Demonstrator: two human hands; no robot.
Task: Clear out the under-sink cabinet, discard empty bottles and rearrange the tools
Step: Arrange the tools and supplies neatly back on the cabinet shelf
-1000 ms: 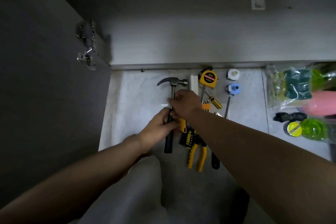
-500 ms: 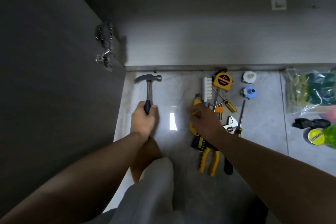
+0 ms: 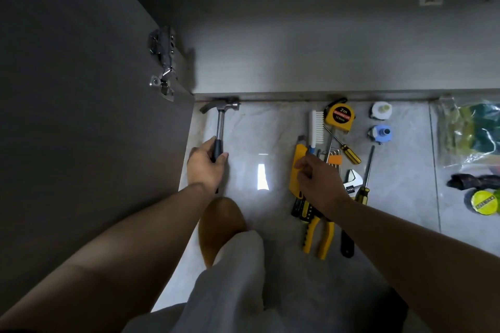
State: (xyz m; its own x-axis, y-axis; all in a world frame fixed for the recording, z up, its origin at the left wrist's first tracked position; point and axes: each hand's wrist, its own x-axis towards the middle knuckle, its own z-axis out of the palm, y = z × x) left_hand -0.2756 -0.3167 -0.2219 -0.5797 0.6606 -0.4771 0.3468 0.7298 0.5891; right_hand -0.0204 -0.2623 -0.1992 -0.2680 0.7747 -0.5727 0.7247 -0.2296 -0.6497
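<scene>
Flat on pale floor tile [image 3: 257,130] at far left, head near cabinet base [image 3: 297,96], beside open cabinet door [image 3: 81,116]: claw hammer [image 3: 220,116], steel head and shaft, black handle. On yellow tape measure [image 3: 340,114], "2m" legible, smaller print below too blurred. Left hand [image 3: 207,167] wrapped round hammer handle, fingers closed on it; right hand [image 3: 318,182] curled over yellow utility knife [image 3: 296,170], thumb touching it, actual grip not discernible

The hammer [image 3: 220,127] grip is swallowed by the left hand [image 3: 205,167]; the head of the pliers [image 3: 326,238] is covered by the right hand [image 3: 319,181]; the bag [image 3: 460,130] is cut off at the right edge.
</scene>
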